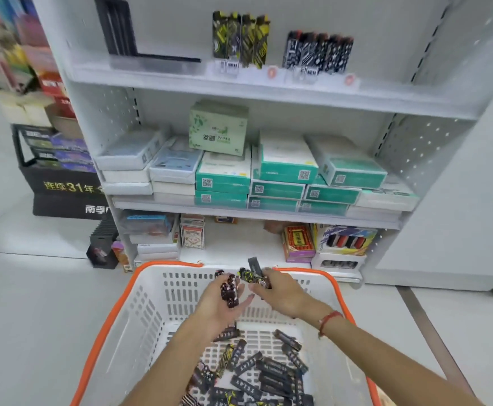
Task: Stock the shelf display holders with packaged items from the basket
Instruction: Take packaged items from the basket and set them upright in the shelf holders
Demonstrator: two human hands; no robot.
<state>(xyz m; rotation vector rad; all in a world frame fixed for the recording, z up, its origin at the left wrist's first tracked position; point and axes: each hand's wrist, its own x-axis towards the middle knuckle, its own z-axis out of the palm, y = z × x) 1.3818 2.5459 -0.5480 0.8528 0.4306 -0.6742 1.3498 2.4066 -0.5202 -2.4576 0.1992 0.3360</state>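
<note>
White plastic basket (139, 312) with an orange rim sits under both hands, and I see each hand holding dark packets.

My left hand (220, 303) lies palm up with fingers curled round a stack of dark red-patterned packets (230, 291); just beside it, my right hand (277, 291) pinches a few black-and-yellow packets (251, 273). Below the wrists, loose dark packets (268, 373) litter the basket floor. Well above the hands, on the top shelf (239, 83), one display holder has yellow-black packets (240, 39), another black-and-white ones (318, 52), and left of them stands a black holder (122, 30).
</note>
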